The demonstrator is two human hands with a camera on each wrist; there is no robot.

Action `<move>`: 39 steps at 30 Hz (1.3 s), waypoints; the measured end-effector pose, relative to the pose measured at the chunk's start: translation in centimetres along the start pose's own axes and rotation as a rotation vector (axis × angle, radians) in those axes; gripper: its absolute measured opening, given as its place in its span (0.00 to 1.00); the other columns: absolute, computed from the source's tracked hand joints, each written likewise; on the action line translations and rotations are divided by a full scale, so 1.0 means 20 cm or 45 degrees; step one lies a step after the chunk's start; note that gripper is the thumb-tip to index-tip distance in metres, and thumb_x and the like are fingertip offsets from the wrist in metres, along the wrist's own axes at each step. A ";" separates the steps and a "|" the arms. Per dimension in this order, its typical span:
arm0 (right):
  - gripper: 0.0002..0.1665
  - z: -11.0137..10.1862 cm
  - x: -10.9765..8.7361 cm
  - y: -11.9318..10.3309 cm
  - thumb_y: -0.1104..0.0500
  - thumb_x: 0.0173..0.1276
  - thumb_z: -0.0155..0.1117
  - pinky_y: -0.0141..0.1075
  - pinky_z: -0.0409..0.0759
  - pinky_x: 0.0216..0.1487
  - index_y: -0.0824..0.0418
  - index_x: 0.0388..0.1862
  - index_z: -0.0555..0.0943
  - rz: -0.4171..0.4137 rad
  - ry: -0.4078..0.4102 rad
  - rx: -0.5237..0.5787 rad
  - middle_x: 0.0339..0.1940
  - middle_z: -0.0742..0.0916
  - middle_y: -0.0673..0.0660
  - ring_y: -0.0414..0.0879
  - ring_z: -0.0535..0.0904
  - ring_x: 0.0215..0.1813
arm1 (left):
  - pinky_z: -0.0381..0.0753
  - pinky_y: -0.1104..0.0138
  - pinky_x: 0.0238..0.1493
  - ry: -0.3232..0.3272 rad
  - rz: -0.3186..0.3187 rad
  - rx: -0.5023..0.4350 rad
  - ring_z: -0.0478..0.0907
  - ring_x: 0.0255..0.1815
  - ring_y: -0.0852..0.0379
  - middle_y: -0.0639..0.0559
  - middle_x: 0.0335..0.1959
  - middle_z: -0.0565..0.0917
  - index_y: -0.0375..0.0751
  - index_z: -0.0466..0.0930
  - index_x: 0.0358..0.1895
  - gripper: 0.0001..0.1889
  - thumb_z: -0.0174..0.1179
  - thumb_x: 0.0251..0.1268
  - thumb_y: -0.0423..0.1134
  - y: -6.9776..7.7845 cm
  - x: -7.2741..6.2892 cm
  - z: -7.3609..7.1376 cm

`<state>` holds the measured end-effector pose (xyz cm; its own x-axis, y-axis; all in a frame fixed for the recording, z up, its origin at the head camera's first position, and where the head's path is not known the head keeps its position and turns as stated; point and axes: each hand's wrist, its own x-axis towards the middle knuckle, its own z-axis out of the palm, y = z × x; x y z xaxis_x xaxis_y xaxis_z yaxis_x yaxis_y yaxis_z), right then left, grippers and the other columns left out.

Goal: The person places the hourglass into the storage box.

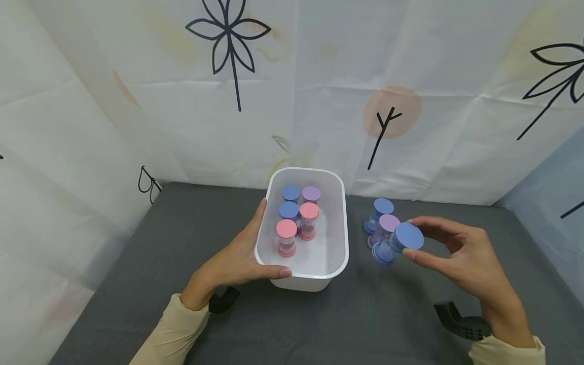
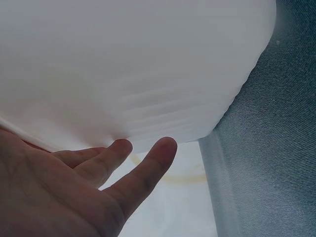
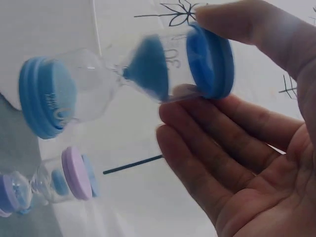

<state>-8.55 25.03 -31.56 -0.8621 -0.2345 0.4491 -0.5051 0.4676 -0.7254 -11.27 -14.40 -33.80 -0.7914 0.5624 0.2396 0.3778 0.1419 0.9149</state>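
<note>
My right hand (image 1: 461, 248) pinches the blue cap of a sand timer (image 1: 407, 236) between thumb and fingers. In the right wrist view this blue sand timer (image 3: 153, 64) appears tilted, with blue sand at the held end and a printed "30". Just behind it stand a purple-capped sand timer (image 1: 389, 223) and another blue one (image 1: 383, 206). My left hand (image 1: 242, 251) lies against the left side of a white tub (image 1: 337, 243), its thumb along the front rim. In the left wrist view its extended fingers (image 2: 148, 170) touch the outer wall.
Inside the tub stand two blue sand timers (image 1: 288, 210), a purple one (image 1: 312, 193) and two pink ones (image 1: 286, 230). Dark grey cloth (image 1: 365, 324) covers the table. A white patterned curtain (image 1: 328, 101) hangs behind it and along the sides.
</note>
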 end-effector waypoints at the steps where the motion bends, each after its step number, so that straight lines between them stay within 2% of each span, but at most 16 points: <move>1: 0.31 0.00 0.00 0.00 0.81 0.48 0.77 0.25 0.78 0.53 0.69 0.53 0.83 -0.021 0.007 0.025 0.49 0.88 0.55 0.41 0.84 0.50 | 0.77 0.54 0.61 -0.002 0.003 0.003 0.67 0.71 0.44 0.62 0.79 0.54 0.65 0.34 0.82 0.69 0.81 0.47 0.34 0.00 0.00 0.00; 6: 0.31 0.01 0.01 -0.02 0.85 0.48 0.73 0.26 0.78 0.54 0.76 0.55 0.81 -0.060 0.066 0.193 0.50 0.87 0.58 0.43 0.84 0.50 | 0.77 0.54 0.61 -0.004 0.019 0.013 0.67 0.71 0.45 0.61 0.79 0.54 0.65 0.34 0.82 0.69 0.81 0.47 0.34 0.00 0.00 0.00; 11: 0.31 0.03 0.02 -0.04 0.87 0.48 0.71 0.28 0.78 0.56 0.79 0.55 0.80 -0.024 0.136 0.360 0.50 0.88 0.59 0.45 0.84 0.50 | 0.77 0.53 0.61 0.001 0.016 0.006 0.66 0.71 0.45 0.61 0.79 0.54 0.65 0.35 0.82 0.69 0.81 0.47 0.33 0.00 0.00 0.00; 18: 0.32 0.05 0.04 -0.06 0.91 0.45 0.66 0.31 0.79 0.56 0.87 0.54 0.76 -0.139 0.189 0.607 0.50 0.86 0.67 0.50 0.84 0.51 | 0.78 0.54 0.60 0.004 0.013 0.012 0.67 0.71 0.45 0.62 0.78 0.56 0.65 0.35 0.82 0.68 0.81 0.47 0.34 0.00 0.00 0.00; 23: 0.32 0.05 0.06 -0.08 0.92 0.44 0.65 0.32 0.80 0.56 0.88 0.54 0.75 -0.174 0.201 0.673 0.49 0.86 0.68 0.52 0.84 0.51 | 0.77 0.54 0.61 0.001 0.011 0.020 0.68 0.70 0.46 0.62 0.78 0.56 0.65 0.35 0.82 0.68 0.81 0.47 0.34 0.00 0.01 0.00; 29: 0.32 0.05 0.11 -0.15 0.91 0.45 0.65 0.32 0.79 0.58 0.87 0.54 0.75 -0.162 0.214 0.688 0.49 0.87 0.67 0.52 0.84 0.51 | 0.78 0.53 0.59 -0.001 0.007 -0.010 0.69 0.69 0.45 0.62 0.78 0.56 0.66 0.35 0.82 0.68 0.81 0.47 0.33 0.00 0.01 0.00; 39: 0.31 0.11 0.23 -0.26 0.90 0.45 0.67 0.36 0.79 0.58 0.86 0.53 0.77 -0.238 0.083 0.707 0.49 0.86 0.70 0.54 0.84 0.50 | 0.79 0.57 0.58 0.000 -0.013 -0.009 0.70 0.69 0.44 0.63 0.78 0.57 0.65 0.36 0.82 0.67 0.81 0.49 0.36 0.00 0.00 0.00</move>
<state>-9.92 19.62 -26.94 -0.7611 -0.2087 0.6142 -0.6088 -0.0971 -0.7874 -11.28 -14.38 -33.69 -0.7950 0.5611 0.2304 0.3664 0.1415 0.9196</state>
